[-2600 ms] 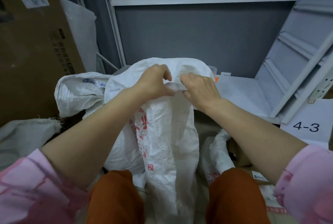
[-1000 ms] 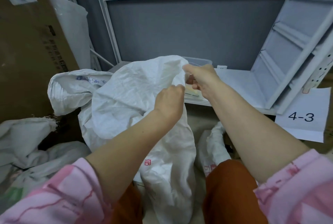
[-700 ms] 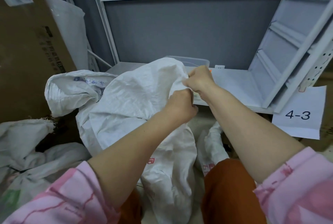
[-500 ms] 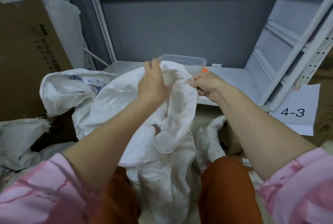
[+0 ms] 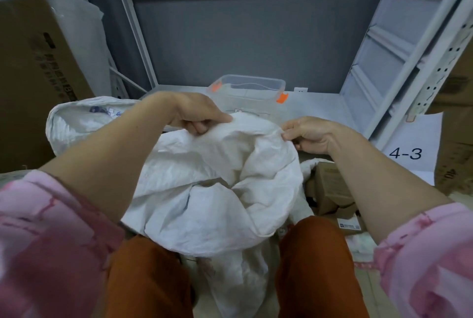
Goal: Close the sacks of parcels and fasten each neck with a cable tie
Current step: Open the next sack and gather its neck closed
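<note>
A white woven sack [image 5: 220, 189] stands between my knees, its top crumpled and folded over toward me. My left hand [image 5: 197, 113] pinches the sack's upper rim at the left. My right hand [image 5: 309, 133] pinches the same rim at the right, so the mouth is stretched between both hands. A dark gap shows in the folds near the middle. Another white sack [image 5: 76, 120] lies behind at the left. No cable tie is visible.
A clear plastic box [image 5: 250, 92] with orange clips sits on the low white shelf [image 5: 320, 110] just behind the sack. A big cardboard carton [image 5: 33, 62] stands at the left. Small cardboard boxes [image 5: 332, 189] lie at the right, below a paper label "4-3" [image 5: 407, 154].
Both hands have moved apart along the sack's rim and lowered it. The top of the sack has collapsed toward me, uncovering the clear plastic box behind it.
</note>
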Available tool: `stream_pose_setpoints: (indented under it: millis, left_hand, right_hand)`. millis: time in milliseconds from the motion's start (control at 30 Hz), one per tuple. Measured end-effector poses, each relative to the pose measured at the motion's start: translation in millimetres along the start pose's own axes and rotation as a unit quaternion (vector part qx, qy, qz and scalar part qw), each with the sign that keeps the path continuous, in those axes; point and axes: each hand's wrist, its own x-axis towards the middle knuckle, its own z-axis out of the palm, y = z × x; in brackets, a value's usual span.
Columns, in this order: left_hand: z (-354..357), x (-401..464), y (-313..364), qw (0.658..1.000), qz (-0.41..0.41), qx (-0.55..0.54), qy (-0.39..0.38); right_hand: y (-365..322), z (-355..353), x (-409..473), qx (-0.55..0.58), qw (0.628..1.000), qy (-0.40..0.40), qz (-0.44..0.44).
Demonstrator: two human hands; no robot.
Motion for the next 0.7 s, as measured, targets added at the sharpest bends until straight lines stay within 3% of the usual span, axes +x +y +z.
stream_pose_setpoints:
  millis: [100, 167, 233, 267, 367, 500, 700]
  left_hand:
    - [-1.6, 5.2, 0.2, 0.999, -0.047, 0.003, 0.004]
    - [1.5, 9.2, 3.6, 0.996, -0.072, 0.048, 0.014]
    - [5.1, 13.9, 7.8, 0.99, -0.083, 0.107, 0.049]
    - [6.0, 16.3, 10.4, 0.986, -0.085, 0.13, 0.065]
    - [2.6, 22.1, 18.3, 0.983, -0.077, 0.146, 0.086]
    - [-1.1, 18.7, 29.5, 0.987, -0.061, 0.124, 0.085]
    - [1.9, 19.4, 25.7, 0.984, 0.046, 0.099, 0.142]
  right_hand:
    - [1.0, 1.4, -6.7, 0.031, 0.998, -0.01, 0.051]
    - [-2.9, 7.9, -4.1, -0.091, 0.992, 0.061, 0.056]
    - [-14.4, 16.8, -2.7, -0.277, 0.945, 0.174, 0.003]
    - [-22.0, 22.4, -3.0, -0.314, 0.924, 0.211, -0.058]
    - [-42.8, 44.9, -12.7, -0.338, 0.91, 0.147, -0.19]
    - [-43.9, 63.8, -9.9, -0.44, 0.872, 0.082, -0.196]
    - [-42.5, 48.5, 0.8, -0.363, 0.914, 0.128, -0.126]
